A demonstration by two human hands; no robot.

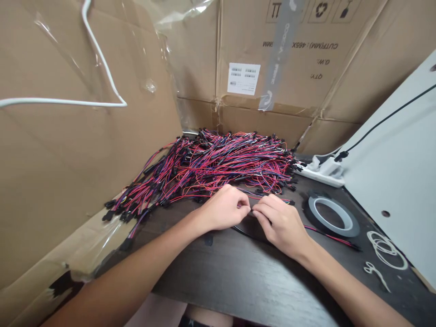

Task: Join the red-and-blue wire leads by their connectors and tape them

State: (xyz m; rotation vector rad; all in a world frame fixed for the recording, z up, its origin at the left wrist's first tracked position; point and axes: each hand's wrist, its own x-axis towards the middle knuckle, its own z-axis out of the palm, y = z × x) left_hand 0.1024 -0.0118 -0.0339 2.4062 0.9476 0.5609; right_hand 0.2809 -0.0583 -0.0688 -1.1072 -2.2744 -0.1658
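Note:
My left hand [227, 207] and my right hand [279, 221] meet over the dark table, fingertips almost touching. Both are closed in a pinch on a thin wire harness, with a small dark bit between the fingertips; finer detail there is hidden by the fingers. Red and dark wires of the harness [329, 235] come out beyond my right hand and end in a black tip on the table. Just behind my hands lies a large heap of red, blue and black wire harnesses [235, 161] with black connectors. A dark cord [243, 232] curves beneath my hands.
A roll of black tape [332, 215] lies to the right of my right hand. Near it are a coiled pale cord [386, 250] and a short knotted piece [376, 274]. A white power strip [322, 173] sits behind. Cardboard [85, 150] walls the left and back; a white panel [402, 150] stands right.

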